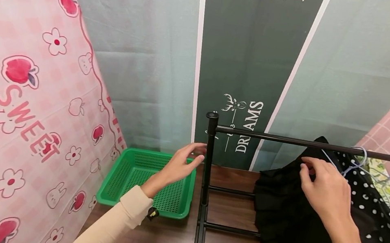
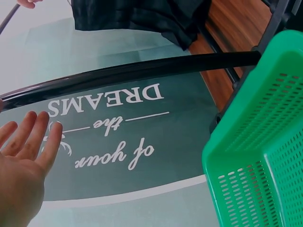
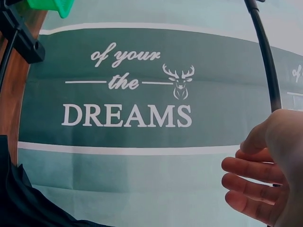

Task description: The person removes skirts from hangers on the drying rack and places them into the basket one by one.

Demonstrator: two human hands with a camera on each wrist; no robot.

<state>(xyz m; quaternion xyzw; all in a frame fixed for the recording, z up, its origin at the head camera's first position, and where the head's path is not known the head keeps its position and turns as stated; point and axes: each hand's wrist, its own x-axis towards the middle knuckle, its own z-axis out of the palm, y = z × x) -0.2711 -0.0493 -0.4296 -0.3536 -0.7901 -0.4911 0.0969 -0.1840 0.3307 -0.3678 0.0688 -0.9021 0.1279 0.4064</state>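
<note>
My left hand (image 1: 179, 166) is beside the upright post (image 1: 208, 168) of a black clothes rack, fingers loosely bent and nothing in them. In the left wrist view its fingers (image 2: 33, 137) spread out just by the post. Over the black pleated garment (image 1: 275, 210) hanging from the rack's top rail (image 1: 270, 137) is my right hand (image 1: 329, 194). Its thumb and fingers curve loosely with nothing between them; the right wrist view shows the relaxed fingers (image 3: 251, 189) too. To its right hang a black garment with white dots (image 1: 380, 232) and a yellow floral one (image 1: 377, 172) on light purple hangers (image 1: 363, 156).
A green plastic basket (image 1: 105, 196) stands on the brown wooden floor (image 1: 164, 240), left of the rack. Lower black bars (image 1: 232, 230) join the rack's base. A pink printed curtain (image 1: 33, 116) borders the left; a grey-green printed cloth (image 1: 150, 70) hangs behind.
</note>
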